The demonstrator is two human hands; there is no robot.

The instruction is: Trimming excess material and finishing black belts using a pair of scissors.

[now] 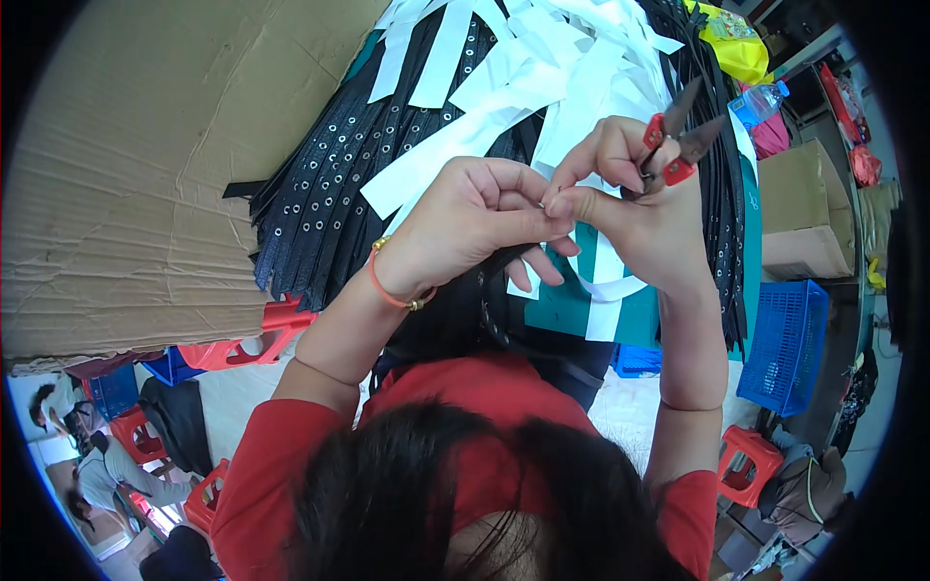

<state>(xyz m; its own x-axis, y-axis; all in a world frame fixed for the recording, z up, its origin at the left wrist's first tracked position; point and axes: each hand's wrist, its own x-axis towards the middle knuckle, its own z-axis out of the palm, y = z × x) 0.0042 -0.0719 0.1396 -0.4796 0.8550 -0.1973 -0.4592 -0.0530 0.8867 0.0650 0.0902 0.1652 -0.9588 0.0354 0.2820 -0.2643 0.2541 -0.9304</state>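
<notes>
My left hand [475, 218] and my right hand [635, 208] meet over the table, thumbs and fingertips pinched together. What lies between the fingertips is too small to make out. A pair of small red-handled scissors [680, 172] is tucked in my right hand, its dark blades apart and pointing away up to the right. Beneath and beyond both hands lie loose white strips [513, 87]. Black straps with metal eyelets [334, 184] fan out in a thick bundle to the left of my left hand. One white strip curls below the fingers.
A large cardboard sheet [136, 184] covers the left side. The green table surface [557, 308] shows near my body. More black straps [725, 232] hang at the right. Beyond are a blue crate [787, 339], a cardboard box [804, 213], a water bottle [760, 102] and red stools [748, 465]. People sit at lower left.
</notes>
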